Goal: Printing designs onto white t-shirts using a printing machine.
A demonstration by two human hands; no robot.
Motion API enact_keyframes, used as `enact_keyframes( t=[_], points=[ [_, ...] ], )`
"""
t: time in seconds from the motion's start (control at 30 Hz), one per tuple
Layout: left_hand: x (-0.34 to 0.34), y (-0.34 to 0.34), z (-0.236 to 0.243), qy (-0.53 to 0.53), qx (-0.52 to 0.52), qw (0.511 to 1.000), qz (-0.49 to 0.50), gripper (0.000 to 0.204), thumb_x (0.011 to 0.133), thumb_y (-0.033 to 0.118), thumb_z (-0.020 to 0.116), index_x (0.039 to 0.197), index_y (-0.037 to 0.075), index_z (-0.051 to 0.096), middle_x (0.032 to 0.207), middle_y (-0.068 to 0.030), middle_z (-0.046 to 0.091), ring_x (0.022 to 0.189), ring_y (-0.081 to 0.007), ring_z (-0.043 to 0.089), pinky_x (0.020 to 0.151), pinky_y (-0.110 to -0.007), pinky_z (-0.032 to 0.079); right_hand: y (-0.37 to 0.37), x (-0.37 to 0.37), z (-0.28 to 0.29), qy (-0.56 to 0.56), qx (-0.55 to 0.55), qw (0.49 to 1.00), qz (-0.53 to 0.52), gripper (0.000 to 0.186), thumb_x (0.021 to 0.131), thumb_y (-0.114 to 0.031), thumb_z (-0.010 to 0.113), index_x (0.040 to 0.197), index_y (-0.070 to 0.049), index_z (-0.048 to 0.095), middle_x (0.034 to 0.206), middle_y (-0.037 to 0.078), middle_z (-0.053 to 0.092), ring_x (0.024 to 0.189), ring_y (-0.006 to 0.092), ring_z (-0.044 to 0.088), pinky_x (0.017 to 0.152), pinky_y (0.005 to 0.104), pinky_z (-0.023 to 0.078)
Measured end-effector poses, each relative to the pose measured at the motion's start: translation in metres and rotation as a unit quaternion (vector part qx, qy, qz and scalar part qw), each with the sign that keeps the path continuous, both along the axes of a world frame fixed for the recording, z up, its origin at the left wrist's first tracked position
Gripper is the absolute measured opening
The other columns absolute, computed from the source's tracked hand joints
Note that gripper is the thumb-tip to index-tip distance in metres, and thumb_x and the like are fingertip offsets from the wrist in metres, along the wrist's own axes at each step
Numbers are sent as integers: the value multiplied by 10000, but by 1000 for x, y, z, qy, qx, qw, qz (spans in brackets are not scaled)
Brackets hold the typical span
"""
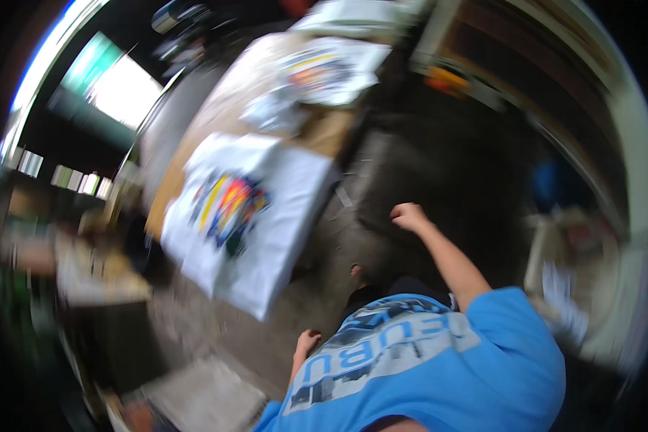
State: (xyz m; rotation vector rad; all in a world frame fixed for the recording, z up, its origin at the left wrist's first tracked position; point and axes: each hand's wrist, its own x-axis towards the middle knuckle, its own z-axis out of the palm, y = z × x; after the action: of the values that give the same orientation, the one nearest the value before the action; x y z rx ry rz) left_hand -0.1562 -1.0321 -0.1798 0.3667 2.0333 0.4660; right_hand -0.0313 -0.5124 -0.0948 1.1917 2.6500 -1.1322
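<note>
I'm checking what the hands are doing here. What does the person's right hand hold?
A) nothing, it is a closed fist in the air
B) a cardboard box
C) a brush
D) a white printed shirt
A: the right hand is raised as a bare fist, well apart from the white printed shirt on the table.

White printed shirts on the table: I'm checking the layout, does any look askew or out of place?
Yes. The nearest white shirt hangs over the table edge. Both hands are off it.
</note>
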Motion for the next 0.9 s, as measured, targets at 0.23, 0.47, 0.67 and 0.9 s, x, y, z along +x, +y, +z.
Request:
enact_keyframes(
  t=[0.23, 0.47, 0.67, 0.9],
  points=[
    [-53, 123, -31, -36, 126, 968, -214, 213, 765, 152, 634, 912, 0, 643, 799, -93, 668, 727, -161, 622, 665, -298, 493, -76, 163, 10, -80, -107, 988, -75, 201, 683, -100, 582, 865, -86, 665, 861, 111, 656, 846, 266, 625, 747, 368, 494],
    [-5, 280, 35, -69, 78, 977, -185, 162, 797, 86, 550, 927, 30, 629, 732, -54, 637, 577, -117, 565, 486, -243, 442, -142, 382, 13, -6, -117, 924, -364, 190, 691, -97, 560, 838, -109, 681, 888, 113, 662, 874, 285, 625, 740, 380, 499],
    [136, 353, 54, -96, 93, 923, -360, 194, 793, 106, 532, 952, 70, 636, 754, -55, 646, 691, -130, 601, 582, -265, 474, -218, 561, 14, 74, -204, 751, -623, 127, 756, -109, 586, 854, -61, 651, 737, 66, 647, 562, 134, 609, 437, 273, 491],
    [252, 396, 54, -62, 32, 761, -645, 271, 781, 135, 551, 1032, 71, 631, 846, -69, 654, 748, -134, 613, 661, -273, 482, -239, 694, 35, 177, -102, 610, -766, 94, 795, -109, 557, 843, -49, 612, 720, 51, 611, 539, 144, 581, 441, 287, 486]
  ],
)
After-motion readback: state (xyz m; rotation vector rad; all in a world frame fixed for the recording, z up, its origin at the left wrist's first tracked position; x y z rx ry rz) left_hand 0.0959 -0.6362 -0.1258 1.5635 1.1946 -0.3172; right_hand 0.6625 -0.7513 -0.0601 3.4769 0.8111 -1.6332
